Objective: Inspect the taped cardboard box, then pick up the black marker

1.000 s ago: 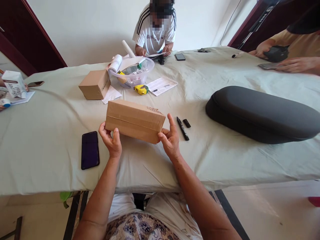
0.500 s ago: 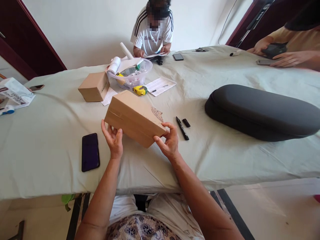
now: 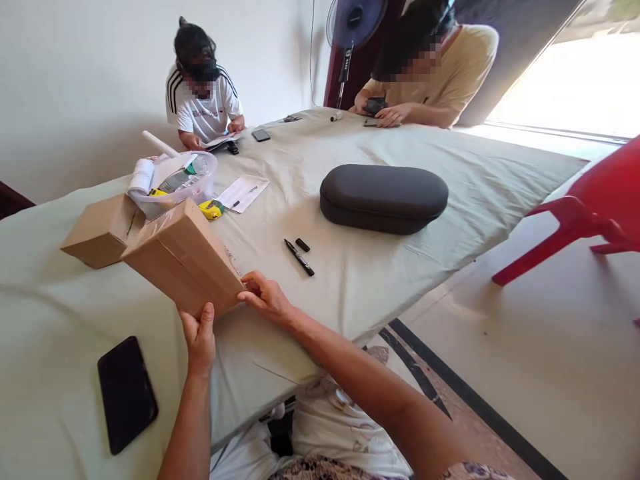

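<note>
A brown cardboard box is held tilted over the table between both my hands. My left hand grips its lower edge, thumb on the near face and the other fingers hidden behind or under it. At the box's right corner, my right hand pinches the edge between thumb and fingers. Some dark scribbled marks show on the box's right side, mostly turned away. To the right of the box lie an uncapped black marker and its cap. A dark phone rests left of my left forearm.
A second cardboard box stands beside a clear plastic basin of odds and ends. Near them are a yellow tape measure and a paper sheet. A black case lies to the right. Two people sit across the table; a red chair stands right.
The view has swung to the right, bringing the red chair and fan into sight. My hands have tipped the box up more steeply, and its scribbled side has turned away.
</note>
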The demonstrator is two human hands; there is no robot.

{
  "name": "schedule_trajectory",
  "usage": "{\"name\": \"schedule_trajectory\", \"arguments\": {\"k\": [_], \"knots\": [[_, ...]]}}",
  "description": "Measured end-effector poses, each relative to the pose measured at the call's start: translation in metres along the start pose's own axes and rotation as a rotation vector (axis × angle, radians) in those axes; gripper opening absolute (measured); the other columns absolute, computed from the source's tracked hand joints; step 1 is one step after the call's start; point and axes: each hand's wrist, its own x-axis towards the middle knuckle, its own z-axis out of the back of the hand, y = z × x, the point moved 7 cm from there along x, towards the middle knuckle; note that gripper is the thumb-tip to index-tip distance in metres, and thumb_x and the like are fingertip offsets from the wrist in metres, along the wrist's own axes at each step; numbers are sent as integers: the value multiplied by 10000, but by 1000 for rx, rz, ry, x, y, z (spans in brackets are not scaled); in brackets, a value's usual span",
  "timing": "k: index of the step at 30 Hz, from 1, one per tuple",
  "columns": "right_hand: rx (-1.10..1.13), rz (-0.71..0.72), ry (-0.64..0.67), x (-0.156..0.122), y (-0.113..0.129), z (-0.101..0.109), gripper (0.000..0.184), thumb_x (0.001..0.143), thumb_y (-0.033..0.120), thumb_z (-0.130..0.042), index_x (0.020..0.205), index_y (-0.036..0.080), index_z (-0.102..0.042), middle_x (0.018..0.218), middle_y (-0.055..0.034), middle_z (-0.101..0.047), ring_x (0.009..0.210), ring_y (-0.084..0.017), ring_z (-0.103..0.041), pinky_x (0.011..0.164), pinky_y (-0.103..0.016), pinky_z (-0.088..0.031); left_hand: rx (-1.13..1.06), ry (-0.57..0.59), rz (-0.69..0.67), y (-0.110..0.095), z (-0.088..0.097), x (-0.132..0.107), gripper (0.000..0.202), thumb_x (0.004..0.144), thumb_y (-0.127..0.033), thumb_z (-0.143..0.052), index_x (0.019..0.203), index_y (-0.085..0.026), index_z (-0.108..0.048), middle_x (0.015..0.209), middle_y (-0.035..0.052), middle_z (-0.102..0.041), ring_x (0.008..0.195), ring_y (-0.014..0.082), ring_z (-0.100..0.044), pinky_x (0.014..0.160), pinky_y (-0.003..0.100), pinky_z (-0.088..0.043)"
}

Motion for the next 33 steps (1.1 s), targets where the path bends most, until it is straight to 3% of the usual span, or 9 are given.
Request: {"name": "schedule_trajectory", "arguments": {"k": [5,11,16,24,33], "knots": [[-27,6,45,-3,3,-3,406,963,636,-422,1038,248,-515,697,20,-648,617,-150,-611,632,-269,-464,66,-34,-20,-7,2,-1,734,874,-487,-668,1507,-267,-368,1520,119,-491,1409,258,-480,1166,381,-403],[-115,45,17,-3,3,-2,329,982,549,-421,1032,235,-507,614,50,-579,551,-137,-537,588,-250,-408,120,-36,-37,-10,4,1,750,847,-511,-695,1486,-240,-410,1486,130,-518,1348,262,-533,1112,358,-448],[-152,66,33,-1,0,-2,354,963,573,-424,1006,226,-481,599,68,-536,520,-113,-449,565,-242,-360,82,-13,-43,-11,2,3,774,846,-477,-710,1510,-240,-390,1502,119,-504,1333,247,-539,1115,343,-433],[-69,32,61,-2,-11,-7,451,951,677,-402,1029,238,-469,620,52,-578,557,-127,-528,588,-245,-407,71,-40,-29,-11,6,1,795,824,-484,-732,1501,-232,-398,1509,128,-498,1319,252,-555,1114,341,-433],[-86,53,73,1,-9,-8,391,972,616,-411,1031,232,-457,602,64,-546,533,-122,-490,570,-237,-375,59,-42,-12,-7,6,7,822,797,-477,-759,1494,-227,-403,1480,131,-526,1314,253,-561,1097,336,-450]]}}
